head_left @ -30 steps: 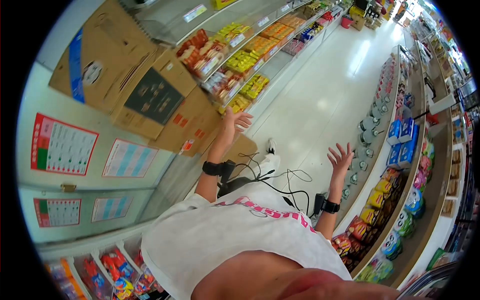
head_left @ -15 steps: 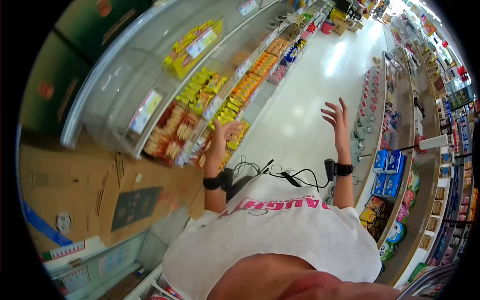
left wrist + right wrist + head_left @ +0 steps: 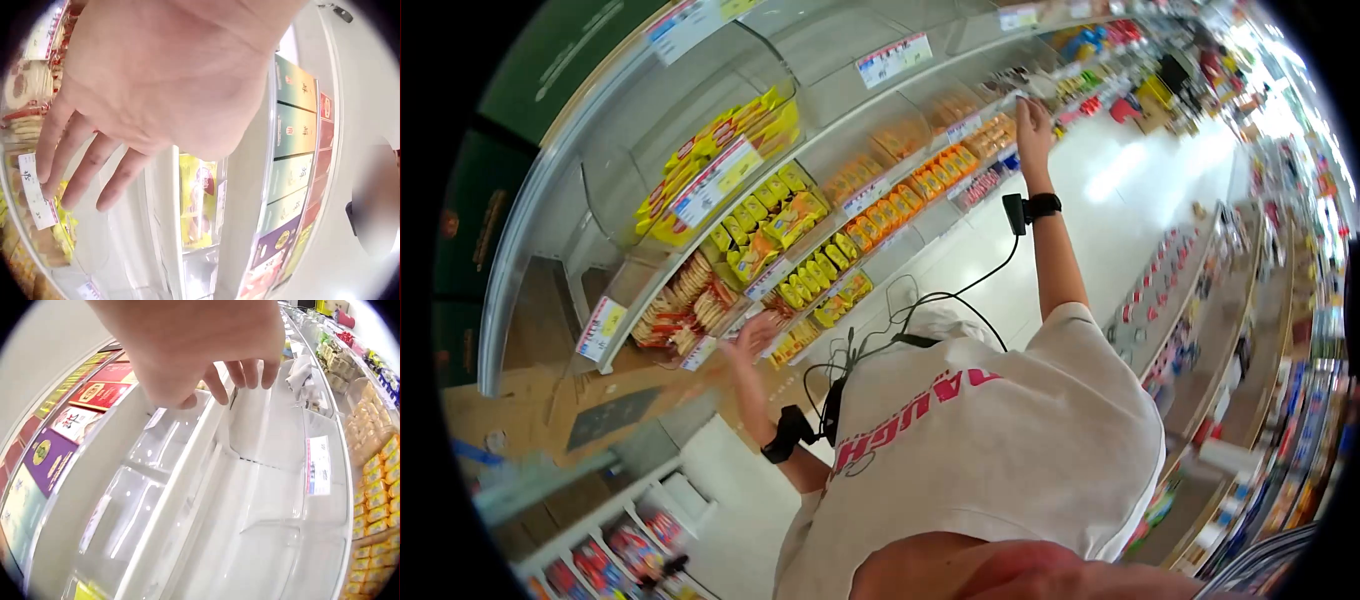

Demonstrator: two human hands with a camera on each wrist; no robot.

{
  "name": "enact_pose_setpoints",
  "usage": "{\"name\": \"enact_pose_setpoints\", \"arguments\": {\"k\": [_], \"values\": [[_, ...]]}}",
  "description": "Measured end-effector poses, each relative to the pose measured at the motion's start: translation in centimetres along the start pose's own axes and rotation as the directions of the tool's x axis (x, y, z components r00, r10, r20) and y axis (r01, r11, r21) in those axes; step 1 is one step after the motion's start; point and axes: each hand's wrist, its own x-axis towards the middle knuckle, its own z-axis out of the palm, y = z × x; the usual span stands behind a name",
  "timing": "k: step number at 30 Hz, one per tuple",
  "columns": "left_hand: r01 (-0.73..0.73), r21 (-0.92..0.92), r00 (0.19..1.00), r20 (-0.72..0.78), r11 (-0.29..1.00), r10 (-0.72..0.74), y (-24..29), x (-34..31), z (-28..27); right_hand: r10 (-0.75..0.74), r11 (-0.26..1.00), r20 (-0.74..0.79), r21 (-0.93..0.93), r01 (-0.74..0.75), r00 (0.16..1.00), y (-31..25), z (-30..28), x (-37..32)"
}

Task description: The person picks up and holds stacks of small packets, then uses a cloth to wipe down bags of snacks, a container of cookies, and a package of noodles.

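Note:
My left hand is held out near the lower front of the snack shelf, holding nothing. In the left wrist view its palm fills the top and the fingers extend apart, overlapping a price label. Close by are packs of red-and-white wrapped biscuits and yellow snack packets. My right arm reaches far along the shelf, and the right hand is near its front edge, also without anything in it. In the right wrist view, its loosely bent fingers hang over clear plastic bins.
Orange-wrapped snacks line the lower shelf tier. Boxed goods stand along the upper tier. A pale floor aisle runs between the shelf and stocked racks at right. Black cables hang at my waist.
My body and view have turned left toward the snack shelf. The right hand has moved from over the aisle to the shelf front; the left hand is now lower beside the biscuits.

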Motion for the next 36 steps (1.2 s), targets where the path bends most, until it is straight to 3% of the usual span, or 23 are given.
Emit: {"name": "enact_pose_setpoints", "arguments": {"k": [1,3,6,7,10,11,12,14,15,16,17,18,19,20,21,22,24,27,30,32,34,36], "values": [[-0.005,-0.006,0.996,-0.090,1.000,0.004,0.6,-1.0,1.5,0.066,0.997,-0.005,-0.041,-0.066,0.998,3.8,0.5,2.4],[0.049,0.097,0.975,-0.222,0.994,-0.026,1.4,-2.5,4.2,-0.108,0.964,-0.021,-0.248,0.099,0.994,6.9,1.2,5.8],[0.098,-0.013,0.956,-0.277,0.995,-0.098,2.3,-4.7,8.4,-0.169,0.920,0.008,-0.357,0.160,0.986,10.8,2.0,7.6],[0.136,-0.028,0.968,-0.209,0.990,-0.139,3.5,-5.1,9.6,-0.184,0.903,0.022,-0.391,0.177,0.983,12.2,1.8,8.4],[0.223,-0.015,0.929,-0.298,0.975,-0.218,5.4,-6.6,12.9,-0.131,0.944,0.184,-0.277,0.180,0.974,19.1,2.1,10.3],[0.217,-0.021,0.924,-0.318,0.976,-0.212,5.2,-7.3,13.5,0.019,0.978,0.216,-0.206,0.026,0.976,19.8,1.9,10.5],[0.210,-0.032,0.913,-0.352,0.977,-0.207,4.7,-8.1,14.0,0.076,0.959,0.189,-0.283,-0.020,0.979,20.0,1.8,10.3],[0.215,-0.037,0.882,-0.422,0.976,-0.210,4.1,-10.1,14.8,-0.027,0.987,0.173,-0.151,0.053,0.985,25.8,1.9,11.2],[0.238,-0.033,0.863,-0.451,0.971,-0.227,3.9,-11.2,15.1,-0.126,0.955,-0.031,-0.273,0.113,0.992,24.4,1.8,10.5],[0.265,-0.040,0.838,-0.485,0.963,-0.251,3.6,-12.7,15.5,-0.082,0.996,-0.051,-0.038,0.080,0.995,14.6,0.4,8.8],[0.256,-0.053,0.811,-0.532,0.965,-0.244,3.4,-14.4,15.9,-0.287,0.903,-0.052,-0.349,0.252,0.956,17.0,-0.7,10.0],[0.253,-0.070,0.777,-0.580,0.965,-0.245,3.0,-16.2,16.2,-0.206,0.972,-0.109,-0.142,0.190,0.972,9.7,-0.8,8.6],[0.235,-0.121,0.734,-0.628,0.964,-0.258,2.7,-18.3,16.6,-0.240,0.970,-0.101,-0.067,0.234,0.965,2.2,-1.3,6.8],[0.208,-0.163,0.695,-0.669,0.964,-0.263,2.1,-20.5,16.8,-0.254,0.955,-0.108,0.130,0.267,0.961,-2.2,-1.2,5.2],[0.187,-0.165,0.649,-0.720,0.968,-0.248,1.4,-22.9,17.2,-0.344,0.911,-0.095,0.206,0.356,0.934,-6.3,-1.0,3.4],[0.207,-0.187,0.615,-0.739,0.960,-0.276,0.1,-24.6,17.4,-0.439,0.891,-0.029,0.113,0.439,0.898,-9.1,-0.6,1.1],[0.220,-0.202,0.561,-0.774,0.954,-0.293,-0.8,-30.0,17.9,-0.533,0.808,0.006,0.303,0.506,0.846,-14.4,-0.4,-3.0],[0.204,-0.243,0.457,-0.833,0.948,-0.311,-3.3,-38.3,18.3,-0.493,0.804,0.201,0.478,0.355,0.846,-22.6,-0.9,-13.1],[0.200,-0.207,0.317,-0.911,0.958,-0.263,-5.3,-45.9,18.6,-0.442,0.745,0.452,0.666,0.037,0.775,-29.5,-1.5,-23.6],[0.242,-0.143,0.230,-0.953,0.960,-0.200,-5.9,-50.4,18.8,-0.407,0.679,0.684,0.670,-0.301,0.605,-32.6,-1.9,-30.0],[0.220,-0.124,0.136,-0.978,0.968,-0.157,-6.5,-54.0,18.6,-0.420,0.584,0.826,0.562,-0.585,0.375,-36.1,-3.6,-36.6],[0.227,-0.109,0.069,-0.989,0.968,-0.127,-6.8,-56.6,17.4,-0.531,0.612,0.837,0.487,-0.623,0.133,-40.6,-6.3,-42.5]]}}
